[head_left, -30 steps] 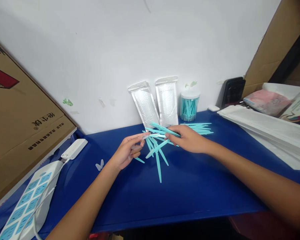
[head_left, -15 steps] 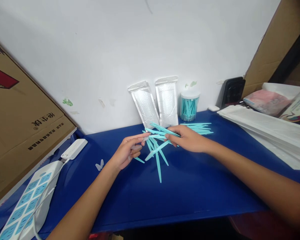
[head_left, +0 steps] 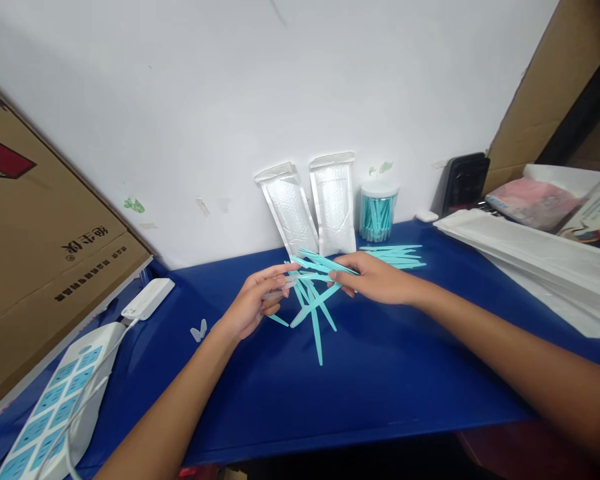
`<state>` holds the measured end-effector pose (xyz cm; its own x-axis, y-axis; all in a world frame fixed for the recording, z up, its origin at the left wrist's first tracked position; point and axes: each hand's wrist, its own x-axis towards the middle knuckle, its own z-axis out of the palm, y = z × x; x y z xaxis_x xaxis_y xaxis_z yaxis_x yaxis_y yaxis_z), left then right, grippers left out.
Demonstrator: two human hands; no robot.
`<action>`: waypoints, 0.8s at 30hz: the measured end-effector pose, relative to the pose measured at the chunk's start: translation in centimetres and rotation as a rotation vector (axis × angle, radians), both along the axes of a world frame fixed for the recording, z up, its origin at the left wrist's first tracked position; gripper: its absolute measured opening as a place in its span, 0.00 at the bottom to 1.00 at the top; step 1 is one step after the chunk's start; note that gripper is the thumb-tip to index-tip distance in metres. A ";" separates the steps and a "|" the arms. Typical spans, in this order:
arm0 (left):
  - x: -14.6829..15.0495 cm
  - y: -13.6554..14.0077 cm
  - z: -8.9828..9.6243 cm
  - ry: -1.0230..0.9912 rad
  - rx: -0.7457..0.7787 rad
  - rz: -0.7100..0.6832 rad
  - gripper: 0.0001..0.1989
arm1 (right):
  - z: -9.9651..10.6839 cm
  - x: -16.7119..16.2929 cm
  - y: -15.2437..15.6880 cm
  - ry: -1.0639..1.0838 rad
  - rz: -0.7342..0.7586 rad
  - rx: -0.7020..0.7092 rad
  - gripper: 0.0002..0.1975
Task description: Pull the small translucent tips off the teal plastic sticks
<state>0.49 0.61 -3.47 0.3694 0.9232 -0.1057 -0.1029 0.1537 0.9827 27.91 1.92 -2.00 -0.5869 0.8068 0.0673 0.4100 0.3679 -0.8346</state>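
Observation:
Several thin teal plastic sticks (head_left: 316, 313) lie scattered in a loose pile on the blue table (head_left: 380, 380). My left hand (head_left: 255, 303) pinches a small clear plastic sleeve at the pile's left edge. My right hand (head_left: 375, 279) holds one teal stick by its end, its tip pointing left toward the sleeve. A neater row of teal sticks (head_left: 395, 256) lies behind my right hand.
Two silver foil pouches (head_left: 313, 207) lean on the white wall beside a clear jar of teal sticks (head_left: 379, 213). A white power strip (head_left: 55, 407) and cardboard box (head_left: 35, 267) sit at the left. White bags (head_left: 545, 263) and a dark device (head_left: 464, 181) are at the right.
My two hands have drawn slightly closer together, with the stick's tip nearing the clear sleeve. The pile has barely shifted.

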 end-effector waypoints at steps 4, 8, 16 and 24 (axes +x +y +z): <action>0.2 -0.2 0.0 -0.017 0.007 -0.016 0.14 | -0.2 -0.1 0.0 0.002 0.011 -0.017 0.16; 0.3 -0.2 -0.2 0.002 0.009 -0.050 0.16 | -0.1 -0.5 -0.4 0.003 0.037 -0.007 0.16; 0.6 -0.4 0.0 0.039 -0.024 -0.151 0.16 | -0.2 -1.4 -1.1 0.008 0.043 -0.025 0.15; 0.7 -0.5 -0.3 0.047 -0.063 -0.195 0.16 | -0.7 -1.7 -1.3 0.014 0.063 -0.002 0.14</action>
